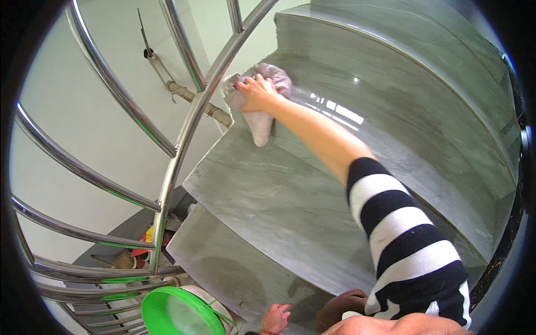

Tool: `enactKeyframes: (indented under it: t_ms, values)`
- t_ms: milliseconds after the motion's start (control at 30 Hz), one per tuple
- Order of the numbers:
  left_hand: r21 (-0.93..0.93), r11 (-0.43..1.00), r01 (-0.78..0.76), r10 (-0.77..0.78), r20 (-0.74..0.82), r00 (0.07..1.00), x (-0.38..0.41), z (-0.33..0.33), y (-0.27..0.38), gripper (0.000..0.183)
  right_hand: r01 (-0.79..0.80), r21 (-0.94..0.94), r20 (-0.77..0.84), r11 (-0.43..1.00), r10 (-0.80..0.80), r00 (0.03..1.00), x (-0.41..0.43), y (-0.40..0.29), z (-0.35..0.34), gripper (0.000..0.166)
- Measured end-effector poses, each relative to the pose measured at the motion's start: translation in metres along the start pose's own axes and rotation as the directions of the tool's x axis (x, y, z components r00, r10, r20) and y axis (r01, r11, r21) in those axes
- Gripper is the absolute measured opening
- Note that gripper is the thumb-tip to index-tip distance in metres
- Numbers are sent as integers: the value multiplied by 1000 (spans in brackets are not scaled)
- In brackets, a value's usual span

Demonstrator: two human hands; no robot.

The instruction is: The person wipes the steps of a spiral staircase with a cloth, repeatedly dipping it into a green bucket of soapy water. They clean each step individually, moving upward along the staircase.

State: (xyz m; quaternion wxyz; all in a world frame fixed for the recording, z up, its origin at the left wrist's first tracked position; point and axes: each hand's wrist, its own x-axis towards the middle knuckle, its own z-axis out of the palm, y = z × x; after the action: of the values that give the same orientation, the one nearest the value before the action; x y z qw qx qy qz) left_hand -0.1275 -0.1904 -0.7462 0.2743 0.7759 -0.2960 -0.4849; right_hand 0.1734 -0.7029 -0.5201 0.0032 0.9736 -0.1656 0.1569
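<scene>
My right hand [257, 93] grips a damp-looking greyish-pink cloth [276, 77] at the outer end of a grey marble-look stair tread. One corner of the cloth hangs down over the edge of that tread. The arm stretches across the steps in a black-and-white striped sleeve. Low in the view, my left hand [275, 317] has a red bracelet at the wrist. Its fingers are slightly bent and apart, and I see nothing in them. Just left of it stands a bucket [217, 303] with a bright green rim and pale, cloudy contents.
A curved stainless steel railing [184, 138] runs along the left side of the stairs. Behind it, a wrapped pipe [184, 92] crosses by the white wall. Various items, one of them red [140, 252], lie on the floor below. Curved steps [377, 63] rise at upper right.
</scene>
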Motion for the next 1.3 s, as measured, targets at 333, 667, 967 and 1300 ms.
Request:
enactKeyframes:
  t_ms: [333, 667, 967, 1300]
  values:
    - [106, 956, 272, -279, 56, 959, 4, -9, -81, 32, -45, 210, 64, 977, 32, 997, -19, 45, -11, 63]
    - [208, 978, 9, -3, -28, 1000, 15, -22, -111, 38, -629, -79, -155, 773, 614, 774, -425, 297, -132, 57]
    - [314, 939, 139, -150, 11, 989, 33, 12, -135, 38, -969, -222, -415, -112, 910, -10, -769, 365, -255, 67]
    - [385, 921, 67, -52, -48, 998, -4, -21, -74, 40, -632, -58, -50, 773, 630, 775, -276, 242, -82, 55]
